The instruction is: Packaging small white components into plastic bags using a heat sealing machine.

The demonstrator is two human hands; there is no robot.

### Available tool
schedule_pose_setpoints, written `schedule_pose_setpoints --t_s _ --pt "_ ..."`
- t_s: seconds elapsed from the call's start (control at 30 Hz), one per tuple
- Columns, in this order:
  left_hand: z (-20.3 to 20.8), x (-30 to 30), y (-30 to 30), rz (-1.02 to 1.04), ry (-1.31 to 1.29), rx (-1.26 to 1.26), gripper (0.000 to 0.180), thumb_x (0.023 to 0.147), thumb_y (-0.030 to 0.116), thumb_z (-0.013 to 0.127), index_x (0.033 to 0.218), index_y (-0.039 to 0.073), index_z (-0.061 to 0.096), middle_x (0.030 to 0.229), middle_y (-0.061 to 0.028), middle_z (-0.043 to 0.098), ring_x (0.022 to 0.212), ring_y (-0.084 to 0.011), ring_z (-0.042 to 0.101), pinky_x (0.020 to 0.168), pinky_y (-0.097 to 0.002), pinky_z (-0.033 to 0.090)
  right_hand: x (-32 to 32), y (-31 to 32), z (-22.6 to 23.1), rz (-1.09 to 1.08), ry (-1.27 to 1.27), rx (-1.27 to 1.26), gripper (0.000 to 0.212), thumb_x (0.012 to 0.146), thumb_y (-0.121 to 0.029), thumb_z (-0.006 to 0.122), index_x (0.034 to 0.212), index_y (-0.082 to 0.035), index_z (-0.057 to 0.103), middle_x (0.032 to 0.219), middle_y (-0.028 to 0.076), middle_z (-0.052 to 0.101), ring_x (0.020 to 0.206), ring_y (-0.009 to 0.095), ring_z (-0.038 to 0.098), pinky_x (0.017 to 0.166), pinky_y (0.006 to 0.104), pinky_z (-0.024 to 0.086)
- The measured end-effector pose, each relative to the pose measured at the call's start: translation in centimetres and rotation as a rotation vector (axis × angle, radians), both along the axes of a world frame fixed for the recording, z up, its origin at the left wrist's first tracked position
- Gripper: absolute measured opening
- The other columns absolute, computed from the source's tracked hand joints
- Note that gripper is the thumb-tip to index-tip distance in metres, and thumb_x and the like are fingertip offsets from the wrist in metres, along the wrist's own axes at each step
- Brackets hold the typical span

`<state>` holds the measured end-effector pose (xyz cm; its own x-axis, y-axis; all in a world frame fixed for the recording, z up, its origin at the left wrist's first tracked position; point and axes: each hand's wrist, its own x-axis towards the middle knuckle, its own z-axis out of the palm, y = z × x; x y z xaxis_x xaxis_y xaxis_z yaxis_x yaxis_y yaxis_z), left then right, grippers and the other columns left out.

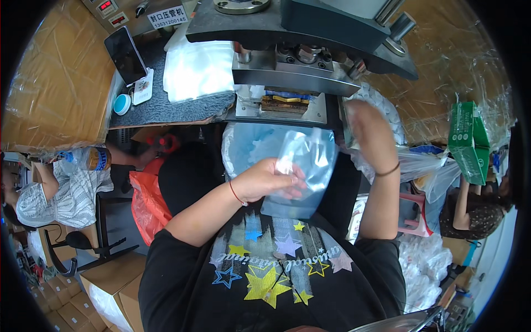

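Observation:
My left hand [269,181] grips a clear plastic pouch [318,180] by its left side, thumb in front and fingers showing through the film. The pouch hangs upright before my chest, with a short narrow tab at its top edge. To the right, my right hand [369,130] is raised beside a pile of clear plastic pieces [381,105]; its fingers are smeared by motion. Ahead of both hands stands a press machine [296,77], with a metal die block [285,103] on its base. Under the pouch is a bin with a pale blue liner [238,146].
A stack of clear pouches [199,72] lies on a grey mat [166,113] at left, near a phone [126,55] and a round teal-lidded tub [122,104]. At right are a green box [469,143] and a pink stool [415,213]. Other people sit at both sides.

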<state>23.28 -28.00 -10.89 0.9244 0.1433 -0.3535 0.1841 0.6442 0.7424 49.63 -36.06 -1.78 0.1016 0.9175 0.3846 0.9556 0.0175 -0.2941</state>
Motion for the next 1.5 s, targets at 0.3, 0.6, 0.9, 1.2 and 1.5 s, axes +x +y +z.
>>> schedule_pose_setpoints --t_s 0.3,0.6,0.9,1.2,1.5 --pt "-0.1 1.0 6.5 0.266 -0.092 0.036 0.02 0.093 0.007 0.063 0.112 0.001 0.067 0.102 -0.0097 0.071 0.089 -0.0163 0.068 0.075 -0.0282 0.055 6.0 0.4 -5.8 -0.34 -0.08 -0.191 0.021 0.084 -0.008 0.067 0.102 -0.008 0.058 0.104 0.017 0.059 0.09 0.043 0.061 0.074 0.0489 0.051" --pt "0.0 -4.2 15.6 0.418 0.647 2.191 0.055 0.095 0.029 0.059 0.144 0.009 0.044 0.15 -0.0223 0.039 0.139 -0.0434 0.037 0.112 -0.0557 0.03 8.0 -0.4 -6.8 -0.204 -0.032 -0.015 0.022 0.083 -0.001 0.065 0.103 -0.003 0.056 0.096 0.018 0.061 0.081 0.035 0.062 0.07 0.0419 0.05" --pt "0.6 -7.5 8.0 0.753 0.222 1.299 0.015 0.096 0.01 0.059 0.101 0.0 0.068 0.087 -0.0103 0.07 0.083 -0.0243 0.068 0.077 -0.0323 0.053 0.6 -2.0 -2.7 -0.106 0.114 0.065 0.024 0.09 -0.009 0.063 0.113 -0.004 0.061 0.097 0.015 0.064 0.08 0.03 0.063 0.072 0.0365 0.05" --pt "1.6 -2.6 3.0 0.383 0.031 0.768 0.017 0.096 0.013 0.065 0.099 -0.002 0.07 0.094 -0.0052 0.073 0.085 -0.0083 0.064 0.08 -0.0244 0.051 -8.2 2.8 0.4 0.176 0.567 0.142 0.015 0.092 -0.015 0.067 0.09 -0.001 0.065 0.083 0.01 0.066 0.073 0.023 0.062 0.066 0.0314 0.049" --pt "1.9 -0.7 0.1 0.041 -0.035 0.173 0.023 0.1 0.018 0.06 0.114 0.001 0.065 0.103 -0.0103 0.072 0.088 -0.0171 0.069 0.08 -0.0301 0.055 -4.6 1.1 1.4 0.364 0.293 -0.262 0.021 0.096 -0.021 0.06 0.099 -0.001 0.066 0.093 0.014 0.067 0.088 0.033 0.063 0.08 0.0402 0.049"
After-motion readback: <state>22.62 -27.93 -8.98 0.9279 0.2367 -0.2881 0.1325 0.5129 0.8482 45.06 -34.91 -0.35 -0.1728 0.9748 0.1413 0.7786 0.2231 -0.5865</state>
